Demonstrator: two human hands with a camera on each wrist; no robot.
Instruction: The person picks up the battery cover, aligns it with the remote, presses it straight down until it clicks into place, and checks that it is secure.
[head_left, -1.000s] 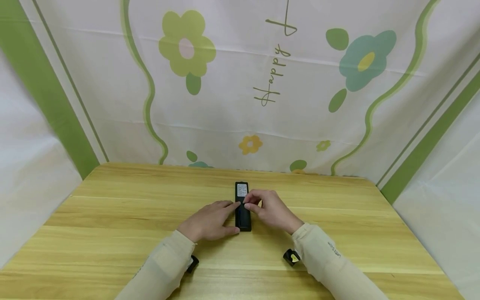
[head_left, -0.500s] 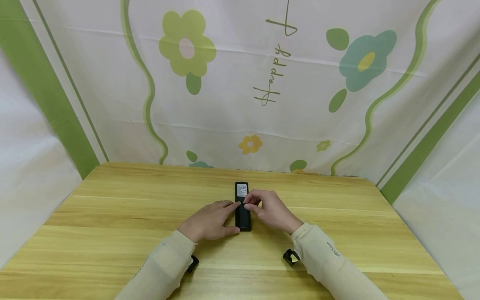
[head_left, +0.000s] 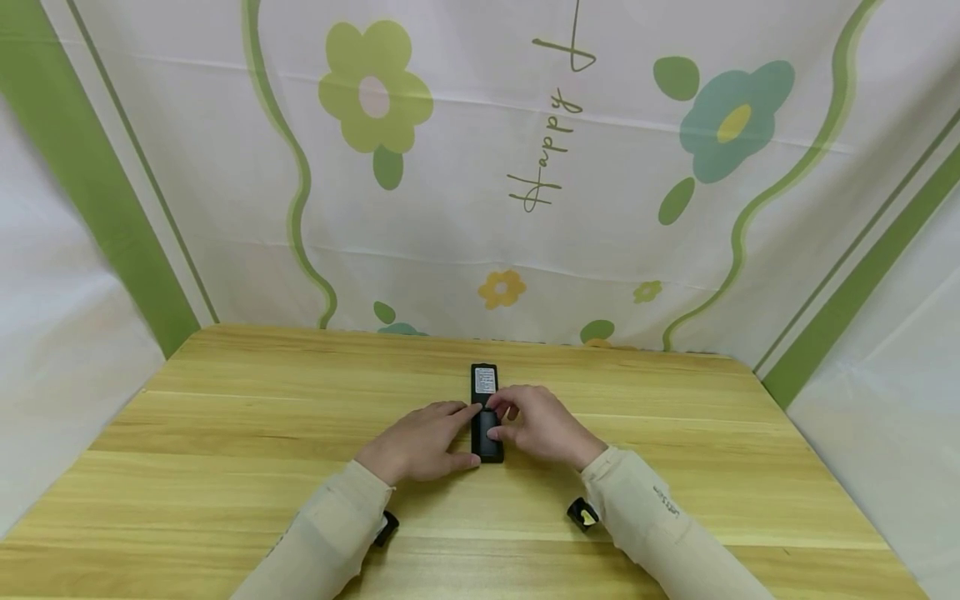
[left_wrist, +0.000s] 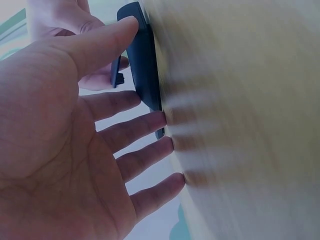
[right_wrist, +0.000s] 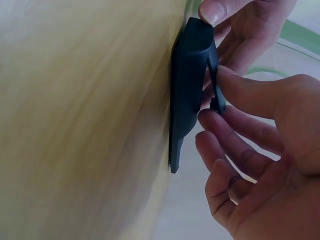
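Note:
A black remote control (head_left: pixel 476 433) lies back side up on the wooden table, its white label (head_left: pixel 484 381) at the far end. The battery cover (right_wrist: pixel 214 75) is tilted up at its far edge, leaving a gap over the body. My right hand (head_left: pixel 546 425) pinches this cover, thumb on its outer face and fingertips at the raised edge. From the left, my left hand (head_left: pixel 420 442) steadies the remote with straight fingers. Its thumb (left_wrist: pixel 110 42) presses the near end, while the index fingertip touches the side and other fingertips rest on the table. The battery compartment's inside is hidden.
Black wrist-camera pieces (head_left: pixel 582 514) show beside the beige sleeves (head_left: pixel 648 508). Behind the table (head_left: pixel 262 400) hangs a white cloth (head_left: pixel 465 183) with printed flowers, and its plain sides (head_left: pixel 67 333) stand at left and right.
The battery cover has swung up from the remote's back, its far edge now raised. My right thumb has shifted down along the cover, away from the fingertips. My left hand has stayed in place.

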